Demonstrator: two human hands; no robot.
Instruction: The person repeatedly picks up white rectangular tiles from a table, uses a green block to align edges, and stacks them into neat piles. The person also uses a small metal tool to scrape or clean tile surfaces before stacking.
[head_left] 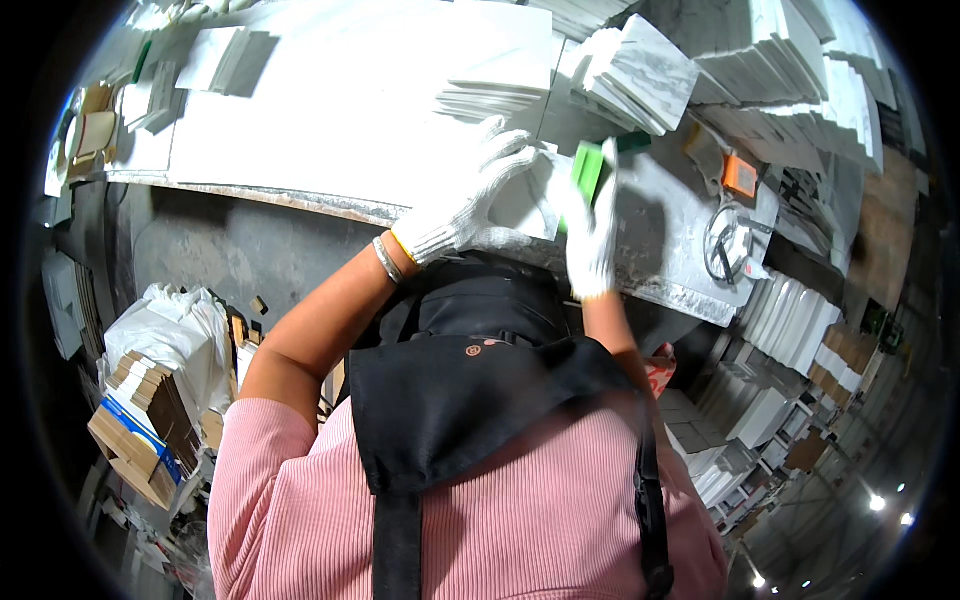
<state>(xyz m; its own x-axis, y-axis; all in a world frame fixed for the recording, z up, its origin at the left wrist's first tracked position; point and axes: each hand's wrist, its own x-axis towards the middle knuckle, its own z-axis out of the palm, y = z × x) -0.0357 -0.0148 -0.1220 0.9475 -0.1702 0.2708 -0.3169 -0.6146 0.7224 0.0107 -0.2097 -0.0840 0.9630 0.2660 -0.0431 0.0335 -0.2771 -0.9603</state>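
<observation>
In a white knit glove, my left hand (475, 195) spans a small white marble tile (528, 208), fingers at its far side and thumb toward its near edge. The tile lies near the front edge of the work table. My right hand (595, 235), also gloved and slightly blurred, grips a green rectangular block (587, 172) at the tile's right edge. Its fingers are partly hidden beside the block. Just beyond my hands, a stack of white tiles (500, 60) stands on the table.
Grey-veined tiles (640, 70) lean in a stack at the far right. An orange tool (740, 175) and a coiled cable (722, 245) lie on the table's right end. More tiles (215, 60) stand far left. Cardboard boxes (140, 450) sit below, left.
</observation>
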